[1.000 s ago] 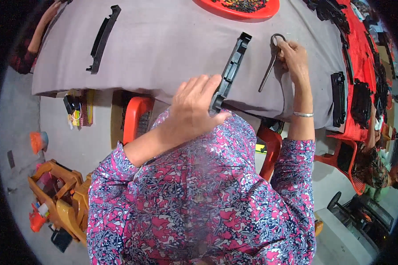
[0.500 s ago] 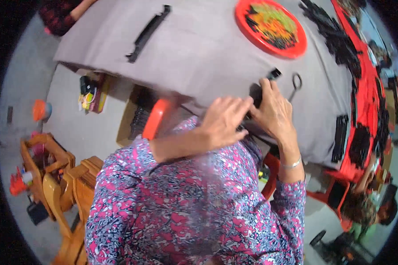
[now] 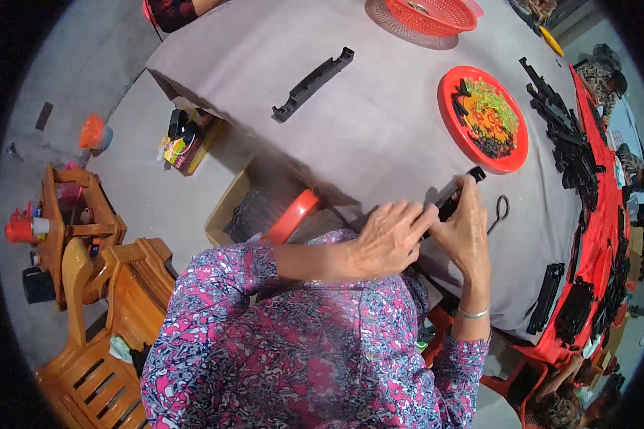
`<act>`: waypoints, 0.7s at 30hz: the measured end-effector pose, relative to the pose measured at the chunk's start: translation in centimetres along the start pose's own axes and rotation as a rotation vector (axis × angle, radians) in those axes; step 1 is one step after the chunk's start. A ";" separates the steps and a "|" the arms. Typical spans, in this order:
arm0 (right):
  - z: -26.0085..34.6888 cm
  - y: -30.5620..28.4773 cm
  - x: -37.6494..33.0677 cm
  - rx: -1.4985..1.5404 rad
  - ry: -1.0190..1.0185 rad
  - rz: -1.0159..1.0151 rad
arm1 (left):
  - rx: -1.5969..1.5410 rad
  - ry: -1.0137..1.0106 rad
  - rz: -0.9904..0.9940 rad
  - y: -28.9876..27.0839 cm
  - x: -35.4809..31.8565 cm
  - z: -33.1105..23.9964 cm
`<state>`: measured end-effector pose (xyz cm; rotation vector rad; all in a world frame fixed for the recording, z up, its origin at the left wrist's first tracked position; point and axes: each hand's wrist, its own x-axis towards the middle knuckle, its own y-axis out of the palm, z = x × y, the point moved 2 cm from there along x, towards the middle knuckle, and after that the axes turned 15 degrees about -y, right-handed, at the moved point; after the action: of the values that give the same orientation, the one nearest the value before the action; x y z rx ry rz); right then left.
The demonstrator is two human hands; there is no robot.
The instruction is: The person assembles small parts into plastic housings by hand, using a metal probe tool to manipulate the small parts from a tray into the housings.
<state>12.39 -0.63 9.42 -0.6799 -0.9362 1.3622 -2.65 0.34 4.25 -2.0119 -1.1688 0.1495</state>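
Note:
At the near edge of the grey-covered table [image 3: 379, 143], both my hands are on a long black plastic part [image 3: 448, 204]. My right hand [image 3: 468, 232] grips it from the right, fingers bent over it, and its far end sticks out past the fingertips. My left hand [image 3: 393, 237] closes on the near end with curled fingers, which hide much of that end. Just beyond sits a red round tray [image 3: 449, 118] holding small green, orange and black pieces. A scissor-like black tool with a loop handle [image 3: 503, 207] lies right of my right hand.
Another long black part [image 3: 313, 84] lies farther left on the table. A red basket [image 3: 433, 20] stands at the back. Piles of black parts [image 3: 567, 136] line the right side by a red cloth [image 3: 602, 164]. Below the left edge are a cardboard box [image 3: 225, 222] and a wooden chair [image 3: 114, 325].
The view has swung, so the table's things sit lower and farther right, and the red basket shows. Both hands stay at the black part, with the left fingers more curled.

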 end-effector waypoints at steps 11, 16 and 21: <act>3.3 2.3 5.5 0.076 -0.506 -0.317 | 0.007 -0.238 -0.264 -6.7 2.5 6.1; 1.1 2.2 3.0 0.236 -0.381 -0.308 | 0.103 -0.362 -0.405 -9.0 3.1 10.2; -2.3 1.0 -0.5 0.182 -0.266 -0.298 | 0.439 -0.326 -0.517 -9.6 3.6 13.3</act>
<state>13.87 -0.74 7.34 -0.2117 -1.0611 1.2676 -13.20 13.27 2.64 -1.2879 -1.6569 0.4406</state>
